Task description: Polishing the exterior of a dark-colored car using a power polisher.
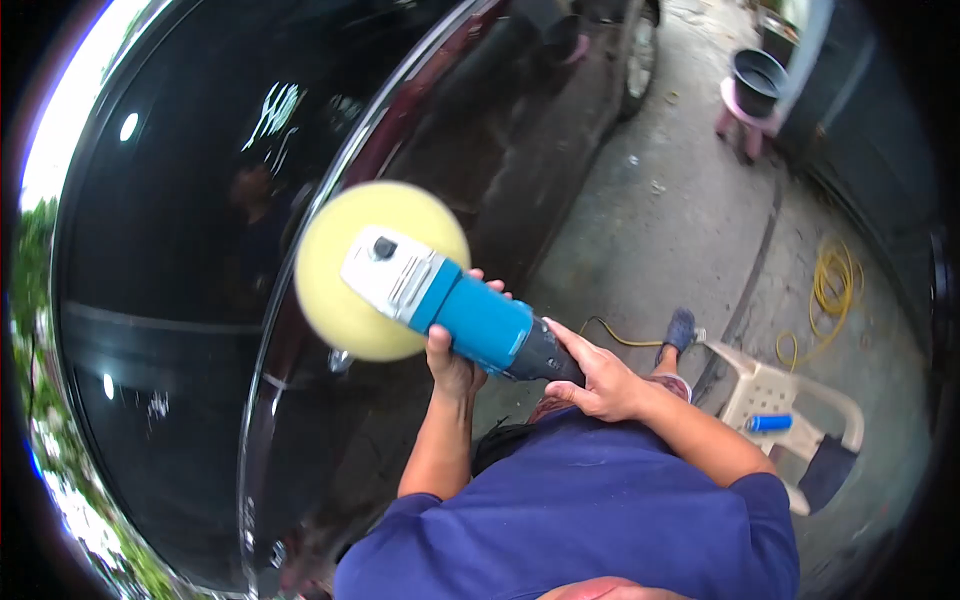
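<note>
With both hands I hold a blue polisher point(487, 315) with a silver gear head and a black rear handle. A round yellow polishing pad point(330, 277) sits at its front. My left hand point(454, 367) supports the blue housing from below, thumb on the near side and fingertips showing on the far side. Around the black handle is my right hand point(607, 379). The pad overlaps the dark car point(487, 157) at the chrome window trim point(281, 292) and the painted strip below it; contact cannot be made out. A dark window point(172, 247) lies to the left.
On the right, a beige plastic chair point(761, 386) bears a blue cylinder point(770, 424) and a dark cloth point(829, 472). A yellow cord point(834, 289) lies coiled on the concrete floor point(622, 247). Farther off, a black bucket point(757, 82) stands on a pink stool point(741, 112).
</note>
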Tool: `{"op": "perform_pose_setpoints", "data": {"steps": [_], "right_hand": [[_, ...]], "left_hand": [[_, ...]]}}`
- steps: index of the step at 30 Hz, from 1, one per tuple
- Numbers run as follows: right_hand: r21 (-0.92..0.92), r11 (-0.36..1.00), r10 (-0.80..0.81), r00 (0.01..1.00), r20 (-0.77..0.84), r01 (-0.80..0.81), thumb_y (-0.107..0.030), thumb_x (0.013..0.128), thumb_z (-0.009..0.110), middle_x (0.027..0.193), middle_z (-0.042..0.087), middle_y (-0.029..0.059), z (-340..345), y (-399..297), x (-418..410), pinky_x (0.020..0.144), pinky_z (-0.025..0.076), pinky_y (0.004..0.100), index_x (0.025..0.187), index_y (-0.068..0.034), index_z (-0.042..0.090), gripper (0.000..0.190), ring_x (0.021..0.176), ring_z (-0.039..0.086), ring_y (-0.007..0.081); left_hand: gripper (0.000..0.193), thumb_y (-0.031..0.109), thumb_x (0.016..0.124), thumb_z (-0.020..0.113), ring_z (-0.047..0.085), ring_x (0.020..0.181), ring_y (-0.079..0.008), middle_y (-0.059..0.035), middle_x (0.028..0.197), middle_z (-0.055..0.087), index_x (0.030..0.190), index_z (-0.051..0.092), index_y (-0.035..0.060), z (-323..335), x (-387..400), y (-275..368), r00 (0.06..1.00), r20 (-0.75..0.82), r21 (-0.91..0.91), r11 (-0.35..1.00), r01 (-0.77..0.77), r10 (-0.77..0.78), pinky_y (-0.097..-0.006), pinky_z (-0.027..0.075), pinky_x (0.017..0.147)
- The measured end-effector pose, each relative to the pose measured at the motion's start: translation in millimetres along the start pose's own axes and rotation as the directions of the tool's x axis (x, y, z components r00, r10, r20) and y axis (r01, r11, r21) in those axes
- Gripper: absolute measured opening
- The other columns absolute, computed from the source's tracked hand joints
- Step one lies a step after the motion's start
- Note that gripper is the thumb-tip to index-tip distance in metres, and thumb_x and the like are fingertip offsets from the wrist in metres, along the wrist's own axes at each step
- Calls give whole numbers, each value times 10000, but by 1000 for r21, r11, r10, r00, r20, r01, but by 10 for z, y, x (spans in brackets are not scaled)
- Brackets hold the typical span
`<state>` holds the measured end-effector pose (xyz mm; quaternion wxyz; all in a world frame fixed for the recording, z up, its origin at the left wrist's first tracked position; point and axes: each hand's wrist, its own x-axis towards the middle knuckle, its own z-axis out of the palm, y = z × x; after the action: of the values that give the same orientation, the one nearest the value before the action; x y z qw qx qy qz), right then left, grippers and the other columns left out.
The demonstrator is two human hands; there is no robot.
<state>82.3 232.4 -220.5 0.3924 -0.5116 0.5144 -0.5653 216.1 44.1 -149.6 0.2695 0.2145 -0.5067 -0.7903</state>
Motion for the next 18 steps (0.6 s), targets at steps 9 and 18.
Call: {"op": "perform_pose_setpoints", "data": {"steps": [9,18], "right_hand": [[67,969,239,831,-502,-239,-500,974,732,1438,535,254,89,1496,-1267,1050,502,477,1589,-30,430,831,1236,607,391],[787,-49,651,-617,-442,-615,-410,939,782,1415,603,361,14,3642,-5137,1113,506,494,1652,-38,283,946,1303,631,448]], "left_hand": [[912,490,813,836,658,1229,-351,-198,1338,645,1498,467,14,504,149,-595,963,152,205,961,187,-220,-539,552,1088],[893,422,801,857,647,1237,-353,-164,1384,593,1487,478,-6,1332,502,-1579,875,236,513,819,258,-423,-547,596,1014]]}}
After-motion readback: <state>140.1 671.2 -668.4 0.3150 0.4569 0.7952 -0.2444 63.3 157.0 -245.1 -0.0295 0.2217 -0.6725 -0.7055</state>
